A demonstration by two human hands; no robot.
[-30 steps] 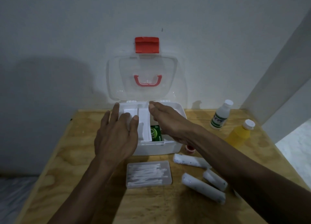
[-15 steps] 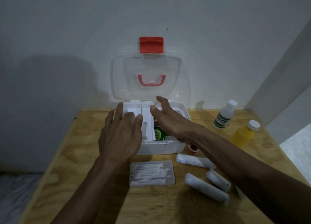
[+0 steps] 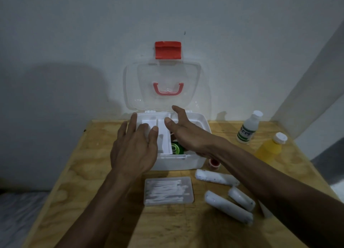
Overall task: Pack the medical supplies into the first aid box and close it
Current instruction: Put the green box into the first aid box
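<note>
The wooden tabletop (image 3: 78, 173) carries the first aid box (image 3: 178, 162), which sits under both hands with its clear lid (image 3: 162, 87) standing upright against the wall, red latch (image 3: 168, 49) topmost. The box's long axis runs left to right, its open mouth facing up.

The left hand (image 3: 134, 150) lies flat over the white inner tray (image 3: 163, 136), fingers (image 3: 133, 123) spread and holding nothing. The right hand (image 3: 188, 134) hovers over the right half of the box, fingers loosely open and empty; a green item (image 3: 176, 149) lies inside just beneath its palm.

Packing looks barely begun, with the tray being settled or shifted. Next, the loose supplies nearer the body than the fingers need lifting in: the flat swab case (image 3: 168, 191), three white rolls (image 3: 228, 207) lying aslant, and a small red tape roll (image 3: 213, 162) beside the right wrist. Two bottles (image 3: 248, 128) stand upright well right of the fingers.
</note>
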